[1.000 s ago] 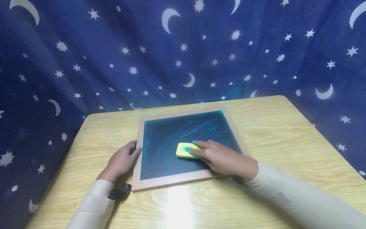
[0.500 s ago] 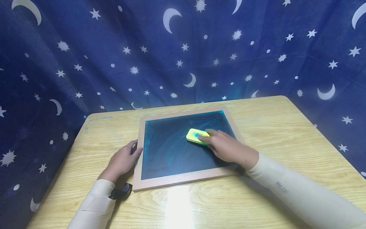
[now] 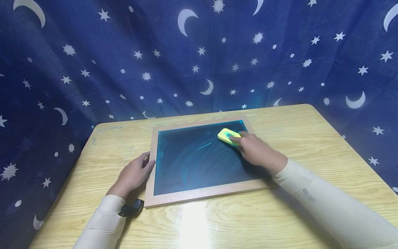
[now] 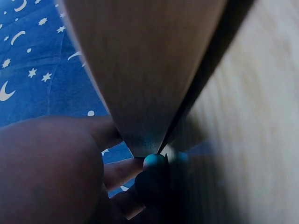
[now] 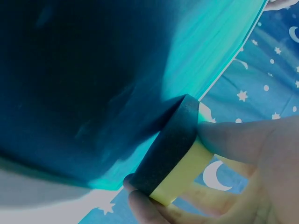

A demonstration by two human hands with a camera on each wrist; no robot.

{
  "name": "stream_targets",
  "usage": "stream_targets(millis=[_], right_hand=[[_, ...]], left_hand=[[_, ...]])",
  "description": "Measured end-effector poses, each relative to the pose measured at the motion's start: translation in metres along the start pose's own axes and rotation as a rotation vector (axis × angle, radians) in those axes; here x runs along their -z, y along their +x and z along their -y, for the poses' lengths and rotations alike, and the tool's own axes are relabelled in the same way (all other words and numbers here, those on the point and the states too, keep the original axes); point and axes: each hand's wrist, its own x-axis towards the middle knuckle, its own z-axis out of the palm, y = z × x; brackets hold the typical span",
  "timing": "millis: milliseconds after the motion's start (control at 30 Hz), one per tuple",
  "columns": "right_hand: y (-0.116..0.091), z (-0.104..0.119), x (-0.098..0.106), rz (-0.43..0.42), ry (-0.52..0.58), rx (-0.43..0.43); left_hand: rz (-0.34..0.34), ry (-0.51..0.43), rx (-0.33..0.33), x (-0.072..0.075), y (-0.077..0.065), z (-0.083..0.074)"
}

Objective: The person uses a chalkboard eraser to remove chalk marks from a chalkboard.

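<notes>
A small chalkboard (image 3: 180, 162) with a light wooden frame lies on the table. A short blue chalk line shows near its middle, with fainter smears around it. My right hand (image 3: 258, 149) grips a yellow chalkboard eraser (image 3: 227, 134), dark side down, near the board's upper right corner. In the right wrist view, thumb and fingers pinch the eraser's yellow body (image 5: 182, 175) while its dark pad faces the board. At the frame's left side, my left hand (image 3: 132, 174) holds the edge, thumb on the frame and fingers along its outer side (image 4: 145, 70).
The wood-grain table (image 3: 298, 138) extends around the board, with faint blue smudges at its back left. A dark blue curtain (image 3: 161, 58) printed with moons and stars hangs behind it. A black strap (image 3: 132, 209) sits on the left wrist.
My right hand has slid the eraser from the board's lower middle up and right toward its upper right corner. The chalk marks at upper right look fainter. The left hand stays put.
</notes>
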Motion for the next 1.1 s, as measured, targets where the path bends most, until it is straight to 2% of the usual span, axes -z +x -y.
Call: stream_targets(millis=[400, 633, 1100], right_hand=[[0.000, -0.005, 0.001, 0.004, 0.009, -0.025], [0.002, -0.003, -0.001, 0.001, 0.011, 0.016], [0.009, 0.023, -0.002, 0.071, 0.002, 0.071]], left_hand=[[0.001, -0.003, 0.004, 0.000, 0.000, 0.000], [0.003, 0.004, 0.007, 0.000, 0.000, -0.001], [-0.008, 0.005, 0.007, 0.001, 0.000, -0.001]])
